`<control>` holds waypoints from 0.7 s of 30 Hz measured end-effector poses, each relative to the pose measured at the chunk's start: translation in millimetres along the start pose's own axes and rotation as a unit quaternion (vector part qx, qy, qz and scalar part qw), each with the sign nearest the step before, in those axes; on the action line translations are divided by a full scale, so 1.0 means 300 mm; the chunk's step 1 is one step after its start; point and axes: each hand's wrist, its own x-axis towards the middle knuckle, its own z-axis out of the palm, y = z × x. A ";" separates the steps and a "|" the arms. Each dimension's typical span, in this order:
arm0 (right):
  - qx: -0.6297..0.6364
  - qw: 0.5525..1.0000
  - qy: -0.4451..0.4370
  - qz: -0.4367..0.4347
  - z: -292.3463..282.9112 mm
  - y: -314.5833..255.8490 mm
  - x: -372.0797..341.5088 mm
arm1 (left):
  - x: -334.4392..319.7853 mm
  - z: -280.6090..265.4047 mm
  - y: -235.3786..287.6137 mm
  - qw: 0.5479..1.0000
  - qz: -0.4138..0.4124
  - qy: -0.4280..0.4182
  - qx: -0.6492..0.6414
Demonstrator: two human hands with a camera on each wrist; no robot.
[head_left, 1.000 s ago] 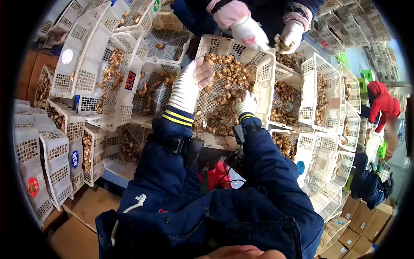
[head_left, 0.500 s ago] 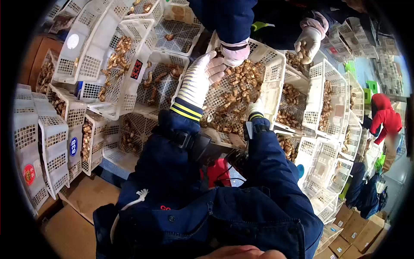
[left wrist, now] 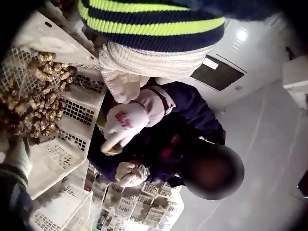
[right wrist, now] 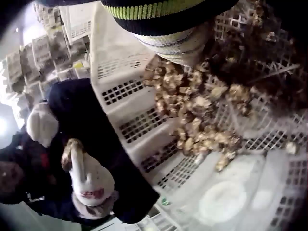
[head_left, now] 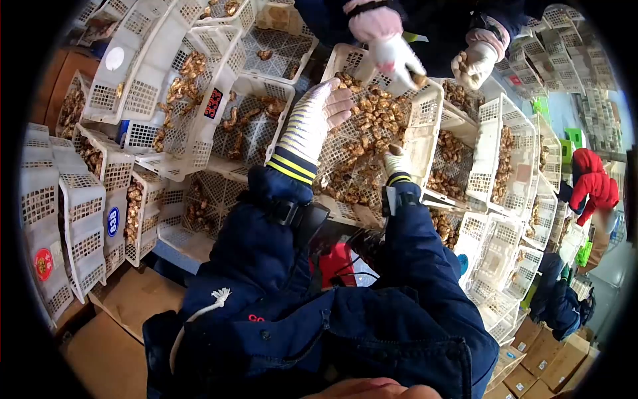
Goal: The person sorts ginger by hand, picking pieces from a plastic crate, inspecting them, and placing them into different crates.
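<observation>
A white lattice crate point(head_left: 425, 123) in front of me holds many brown, knobbly, mushroom-like pieces point(head_left: 379, 113). My left hand point(head_left: 319, 113), in a white striped glove, lies along its left rim with fingers extended and palm turned toward the pieces. Lower in the same crate is my right hand point(head_left: 397, 163), with brown pieces right at its fingertips; its fingers are mostly hidden, and I cannot tell whether they grip one. Across the crate, another person's gloved hand point(right wrist: 91, 178) pinches a brown piece point(right wrist: 70, 154). That person's other gloved hand point(head_left: 473, 65) is held at the crate's far right.
More white crates surround the work area, including one with a red 333 tag point(head_left: 213, 104) and one with a blue 838 tag point(head_left: 113, 221). Cardboard boxes point(head_left: 139, 302) stand low on the left. A person in red point(head_left: 591, 186) is farther off at the right.
The other person's hand dipped into the crate near my left hand, then drew back up and right with a brown piece. My hands stay over the crate; the head view has shifted slightly.
</observation>
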 end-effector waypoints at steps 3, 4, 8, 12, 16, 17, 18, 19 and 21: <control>0.298 0.953 -0.025 0.050 -0.055 -0.050 0.010 | -0.004 0.015 -0.020 0.997 -0.024 0.025 0.062; 0.343 0.938 -0.042 0.043 -0.109 -0.182 -0.034 | 0.004 0.009 -0.037 0.995 -0.031 0.037 0.090; 0.375 0.916 -0.142 -0.020 -0.231 -0.622 -0.220 | -0.010 0.011 -0.074 0.967 -0.053 -0.014 0.248; 0.409 0.868 -0.276 -0.047 -0.278 -0.762 -0.285 | -0.025 0.020 -0.077 0.970 -0.128 -0.106 0.179; 0.288 0.953 -0.093 -0.026 -0.193 -0.486 -0.071 | -0.008 0.008 -0.058 0.962 -0.155 -0.122 0.188; 0.139 0.988 -0.034 -0.053 -0.132 -0.290 0.036 | -0.005 0.005 -0.060 0.966 -0.141 -0.128 0.175; -0.128 0.988 0.006 -0.082 -0.128 -0.237 0.043 | -0.002 0.000 -0.066 0.970 -0.125 -0.133 0.162; -0.309 0.949 -0.002 -0.061 -0.096 -0.216 0.048 | -0.001 0.003 -0.065 0.973 -0.109 -0.138 0.149; -0.335 0.939 -0.041 -0.070 -0.086 -0.145 0.005 | -0.003 0.008 -0.055 0.977 -0.086 -0.115 0.159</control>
